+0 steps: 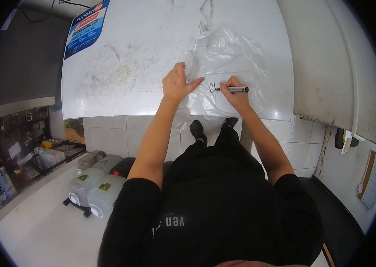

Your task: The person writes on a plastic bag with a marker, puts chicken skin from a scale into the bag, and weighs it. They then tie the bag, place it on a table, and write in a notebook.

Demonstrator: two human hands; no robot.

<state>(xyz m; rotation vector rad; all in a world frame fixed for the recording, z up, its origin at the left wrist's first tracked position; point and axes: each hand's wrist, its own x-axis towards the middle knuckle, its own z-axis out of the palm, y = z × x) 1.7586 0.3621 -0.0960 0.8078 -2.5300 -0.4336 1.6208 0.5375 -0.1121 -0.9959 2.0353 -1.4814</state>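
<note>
A clear plastic bag (232, 55) lies crinkled on the white tabletop (143, 40), its lower part hanging over the near edge. Dark letters that look like "Ch" (213, 87) show on the plastic. My right hand (236, 94) pinches a marker (238, 89), its tip at the last letter. To the left, my left hand (179, 83) rests on the bag's left side with thumb and fingers spread, the thumb pressing the plastic beside the writing.
A blue sticker (85, 29) is on the table's far left corner. Translucent jugs (105, 193) stand at the lower left, near shelves (32, 155) of small goods. A wall calendar (371, 180) hangs at the right.
</note>
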